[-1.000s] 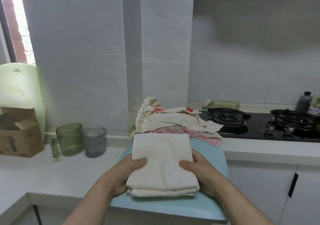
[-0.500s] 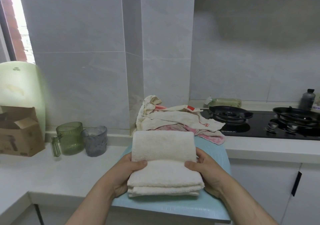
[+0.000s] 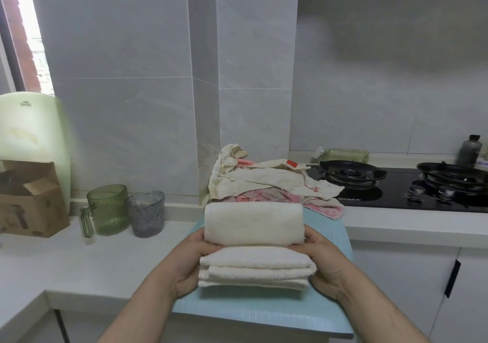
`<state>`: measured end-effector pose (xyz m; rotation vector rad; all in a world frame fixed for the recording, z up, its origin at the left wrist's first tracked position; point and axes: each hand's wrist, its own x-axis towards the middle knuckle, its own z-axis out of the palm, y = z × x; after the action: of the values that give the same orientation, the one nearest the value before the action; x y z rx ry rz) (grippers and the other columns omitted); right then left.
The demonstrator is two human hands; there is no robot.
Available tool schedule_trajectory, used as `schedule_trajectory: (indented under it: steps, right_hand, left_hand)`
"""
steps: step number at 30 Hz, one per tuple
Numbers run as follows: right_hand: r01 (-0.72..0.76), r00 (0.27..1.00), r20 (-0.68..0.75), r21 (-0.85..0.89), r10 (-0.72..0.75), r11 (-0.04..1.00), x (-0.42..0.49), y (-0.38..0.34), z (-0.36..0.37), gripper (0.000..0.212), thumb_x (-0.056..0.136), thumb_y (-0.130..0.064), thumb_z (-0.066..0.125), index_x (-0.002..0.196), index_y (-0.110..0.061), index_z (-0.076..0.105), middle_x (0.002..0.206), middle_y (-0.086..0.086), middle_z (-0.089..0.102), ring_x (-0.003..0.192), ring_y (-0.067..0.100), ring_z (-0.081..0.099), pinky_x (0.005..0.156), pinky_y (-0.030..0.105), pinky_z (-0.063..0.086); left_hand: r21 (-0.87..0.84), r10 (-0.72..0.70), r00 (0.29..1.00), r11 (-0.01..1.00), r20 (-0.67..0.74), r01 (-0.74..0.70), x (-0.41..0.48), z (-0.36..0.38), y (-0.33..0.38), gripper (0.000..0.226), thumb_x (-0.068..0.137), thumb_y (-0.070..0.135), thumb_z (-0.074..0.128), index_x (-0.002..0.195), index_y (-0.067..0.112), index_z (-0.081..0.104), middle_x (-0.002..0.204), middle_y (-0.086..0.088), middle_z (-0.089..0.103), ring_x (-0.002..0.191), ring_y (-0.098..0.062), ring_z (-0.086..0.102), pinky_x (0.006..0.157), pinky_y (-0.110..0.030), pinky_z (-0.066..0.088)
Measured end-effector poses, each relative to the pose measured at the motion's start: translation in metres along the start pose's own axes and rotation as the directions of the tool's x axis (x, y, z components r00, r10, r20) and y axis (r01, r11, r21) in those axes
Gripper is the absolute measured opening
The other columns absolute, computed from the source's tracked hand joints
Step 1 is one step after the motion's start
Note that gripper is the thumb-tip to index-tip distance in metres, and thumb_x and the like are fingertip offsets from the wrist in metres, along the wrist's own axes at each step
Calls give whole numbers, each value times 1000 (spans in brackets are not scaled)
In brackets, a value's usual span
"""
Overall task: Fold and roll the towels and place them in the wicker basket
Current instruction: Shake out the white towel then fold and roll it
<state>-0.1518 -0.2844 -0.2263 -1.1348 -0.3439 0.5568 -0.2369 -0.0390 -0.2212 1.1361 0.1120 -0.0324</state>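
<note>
here the left hand and the right hand each curl round one end of the cream towel, which lies half rolled on the light-blue mat at the counter edge. to roll it well, i'd press evenly at both ends so the roll comes out tight and square. the cardboard box stands open, contents hidden; the green mug and grey cup look empty. no wicker basket shows.
</note>
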Motion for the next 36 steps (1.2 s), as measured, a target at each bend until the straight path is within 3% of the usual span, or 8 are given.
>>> schedule_trajectory:
  steps: [13,16,19,21,24,27,30,36]
  right_hand:
    - [-61,995,-75,71,66,996,3,-2,0,51,81,26,33,113,1,64,110,30,67,98,45,67,76,51,58]
    - [-46,994,-93,111,56,993,3,0,1,40,84,9,36,110,5,65,108,29,68,97,46,66,83,52,56]
    - [-29,994,-101,155,45,988,0,-1,4,28,91,-29,53,77,-7,63,76,15,63,73,33,61,66,39,49]
    - [-12,995,-102,36,16,999,-2,0,5,19,79,-26,68,68,-15,58,69,8,52,61,22,53,54,30,42]
    - [94,986,-129,-119,-109,989,1,4,-2,21,79,5,63,84,-15,65,89,9,59,69,21,58,57,29,44]
    - [219,947,-182,-239,-265,946,6,2,-5,55,81,13,62,121,-25,63,116,3,62,95,23,65,80,35,52]
    - [224,928,-167,-461,-332,858,6,3,0,63,83,11,58,129,-31,52,122,-4,61,104,15,64,85,28,51]
    - [45,983,-98,-694,-156,718,-9,0,5,70,79,-7,63,131,-43,34,117,-3,54,100,14,58,78,24,50]
  left_hand:
    - [-104,-33,994,994,-105,22,1,3,4,36,93,16,51,119,-4,66,127,-32,58,126,-45,50,103,-50,45]
    - [-92,-11,994,996,-111,1,2,0,2,42,89,16,43,119,-7,63,114,-32,64,106,-45,62,92,-50,51]
    - [-83,-6,992,997,-128,-5,2,0,0,45,92,37,42,98,0,67,95,-26,66,89,-40,63,82,-45,51]
    - [5,37,989,999,-141,-37,0,8,0,26,77,35,65,77,9,62,79,-16,55,71,-30,57,64,-35,45]
    - [174,131,983,979,-128,-108,-2,13,-4,29,57,13,69,85,14,62,90,-11,56,75,-27,55,57,-30,42]
    - [299,326,932,915,-157,-269,-3,15,-7,60,70,-4,71,121,25,60,115,-2,63,97,-25,68,72,-37,58]
    - [446,448,881,827,-154,-343,-3,19,-11,67,84,-15,58,130,33,51,124,6,62,107,-12,65,90,-32,55]
    - [655,245,965,745,-91,-128,-9,13,-11,87,62,8,74,130,49,38,125,9,50,110,-15,56,93,-35,53]
